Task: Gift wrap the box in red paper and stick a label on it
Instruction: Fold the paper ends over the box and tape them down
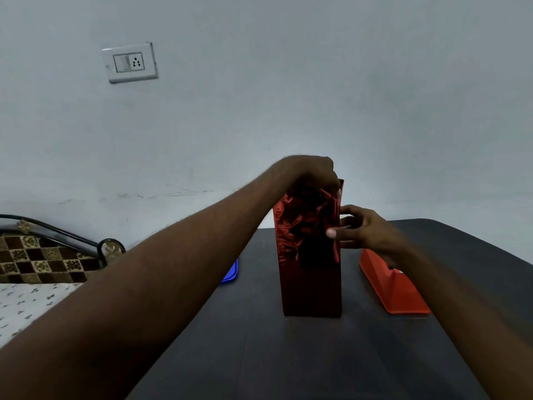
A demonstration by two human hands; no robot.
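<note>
Backdrop: pale grey wall (288,82) is filling the upper half, with a white switch-and-socket plate (130,62) sitting at about ten o'clock.
Far left: a bed with a checked brown cover (43,261) and a curled metal rail (111,248) is showing at nine o'clock.
Surface: a dark matte table (288,356) is running from six o'clock toward the centre; a blue plastic edge (230,271) is peeking out from behind the left forearm.
Left hand: left hand (313,171) is reaching over from above, fingers curled down into the loose paper at the top of the box, gripping it.
Task's thing: the box (311,284) is standing upright at centre, long axis vertical, sheathed in shiny red foil paper (300,223) that is smooth low down and crumpled at the open top.
Right hand: right hand (363,229) is lying at the box's three o'clock, thumb and fingertips pinching the paper's upper right edge.
Key relation: the unfolded end is lying directly under the left hand, so folding down looks like the coming move.
Right: an orange-red plastic tape dispenser (395,287) is resting on the table just beside the box; no label is showing.
</note>
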